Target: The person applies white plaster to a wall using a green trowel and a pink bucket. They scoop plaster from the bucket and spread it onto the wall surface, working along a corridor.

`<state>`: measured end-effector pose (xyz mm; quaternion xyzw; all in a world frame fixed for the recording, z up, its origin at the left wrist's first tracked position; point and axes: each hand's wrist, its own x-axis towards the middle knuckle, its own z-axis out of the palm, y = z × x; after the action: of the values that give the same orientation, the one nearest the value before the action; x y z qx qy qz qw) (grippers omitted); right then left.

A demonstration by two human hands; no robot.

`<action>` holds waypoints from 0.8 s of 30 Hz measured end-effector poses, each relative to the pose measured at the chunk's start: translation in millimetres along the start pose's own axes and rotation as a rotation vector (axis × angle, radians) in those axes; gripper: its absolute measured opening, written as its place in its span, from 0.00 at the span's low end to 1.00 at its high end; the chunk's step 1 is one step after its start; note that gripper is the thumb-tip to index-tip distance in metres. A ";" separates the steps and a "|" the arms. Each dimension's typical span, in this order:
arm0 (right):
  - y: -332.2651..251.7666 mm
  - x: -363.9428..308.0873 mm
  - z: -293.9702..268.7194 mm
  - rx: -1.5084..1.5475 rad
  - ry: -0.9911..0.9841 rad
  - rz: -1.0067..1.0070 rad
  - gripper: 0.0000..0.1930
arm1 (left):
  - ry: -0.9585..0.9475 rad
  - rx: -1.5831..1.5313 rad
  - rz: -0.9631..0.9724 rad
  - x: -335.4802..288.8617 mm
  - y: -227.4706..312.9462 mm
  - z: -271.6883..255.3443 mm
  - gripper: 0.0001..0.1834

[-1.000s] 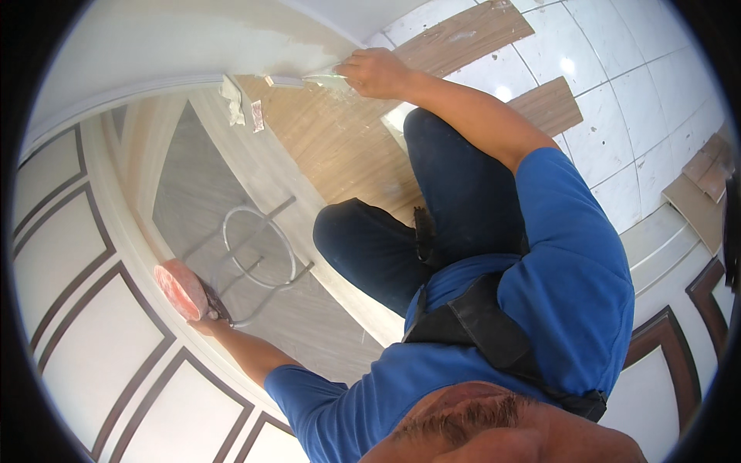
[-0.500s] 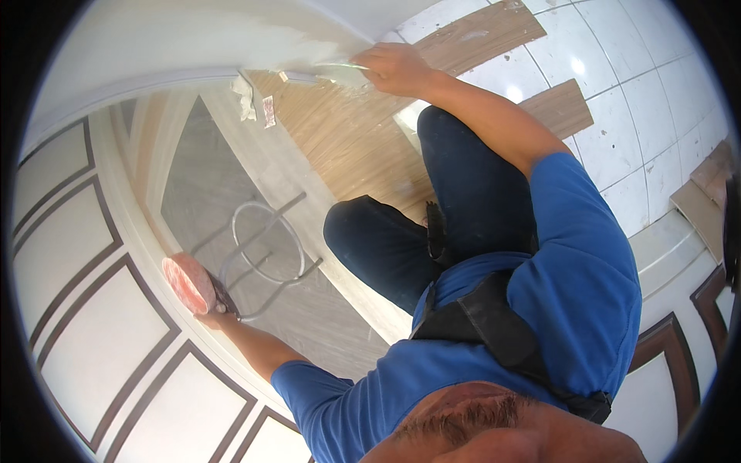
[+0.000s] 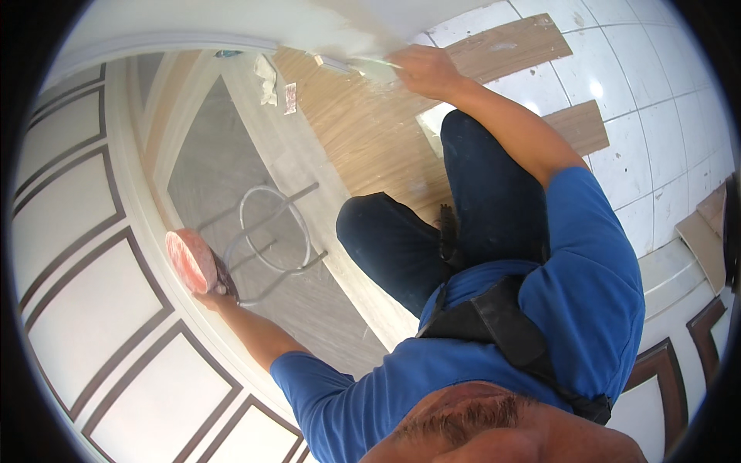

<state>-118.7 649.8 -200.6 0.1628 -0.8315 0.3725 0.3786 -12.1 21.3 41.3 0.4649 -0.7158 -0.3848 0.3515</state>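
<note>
Pink bowl [image 3: 187, 261] clutched in L hand [image 3: 219, 296], thin blade [image 3: 378, 61] gripped in R hand [image 3: 424, 72] nr wall [image 3: 309, 23], metal frame [image 3: 297, 196] btwn bowl & knees [image 3: 372, 224].

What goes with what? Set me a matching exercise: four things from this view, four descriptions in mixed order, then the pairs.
Things:
1. bowl
2. bar frame
3. shirt
4. right hand

Descriptions:
A. blue
B. holding a thin tool by the wall
C. in the left hand
D. grey metal

Pairs: 1-C, 2-D, 3-A, 4-B
</note>
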 end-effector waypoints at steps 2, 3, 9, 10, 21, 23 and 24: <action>-2.5 0.7 -9.9 0.019 -0.022 0.006 0.14 | -0.001 -0.001 0.015 29.7 -16.2 -18.3 0.40; -2.4 1.3 -14.5 0.024 -0.037 0.009 0.14 | -0.001 0.028 0.041 36.7 -23.2 -25.9 0.40; 23.6 -9.5 -2.7 -0.167 -0.449 -0.084 0.13 | -0.002 -0.059 -0.048 -9.8 13.7 3.4 0.40; 20.9 -2.2 -1.3 -0.166 -0.409 -0.083 0.13 | -0.020 -0.082 -0.020 9.4 -1.0 -3.9 0.40; -25.8 35.5 -28.3 -0.103 -0.149 -0.084 0.14 | 0.012 -0.002 0.026 49.6 -26.6 -3.2 0.45; -25.5 48.7 -35.0 -0.102 -0.099 -0.064 0.14 | 0.007 -0.037 0.017 39.2 -20.1 -3.3 0.45; -25.1 56.3 -39.3 -0.104 -0.072 -0.053 0.14 | -0.007 -0.082 -0.010 33.9 -14.6 0.7 0.44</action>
<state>-122.0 662.9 -128.7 0.1780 -0.8583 0.3124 0.3661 -17.8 -14.2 33.1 0.4524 -0.6981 -0.4173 0.3658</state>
